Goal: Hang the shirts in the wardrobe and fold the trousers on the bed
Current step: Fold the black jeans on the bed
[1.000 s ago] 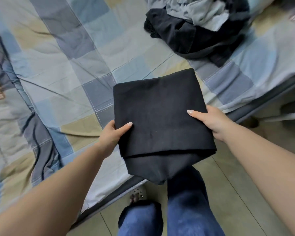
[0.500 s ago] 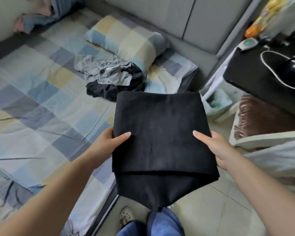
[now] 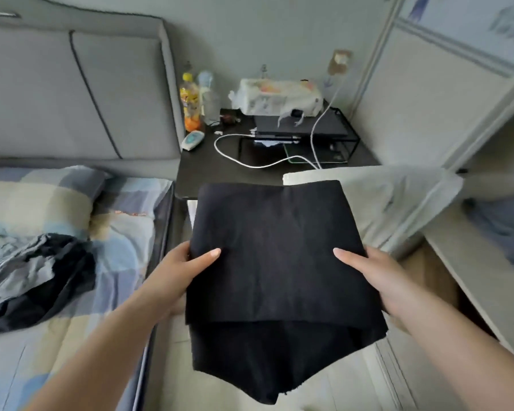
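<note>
Head view: we carry the folded black trousers (image 3: 279, 262) flat at centre, left hand (image 3: 178, 271) at nine o'clock and right hand (image 3: 377, 277) at three, thumbs on top and fingers hidden beneath, so the folds hold.

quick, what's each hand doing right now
Left hand: holding the left edge of the folded black trousers, thumb on top.
Right hand: holding their right edge, thumb on top.
</note>
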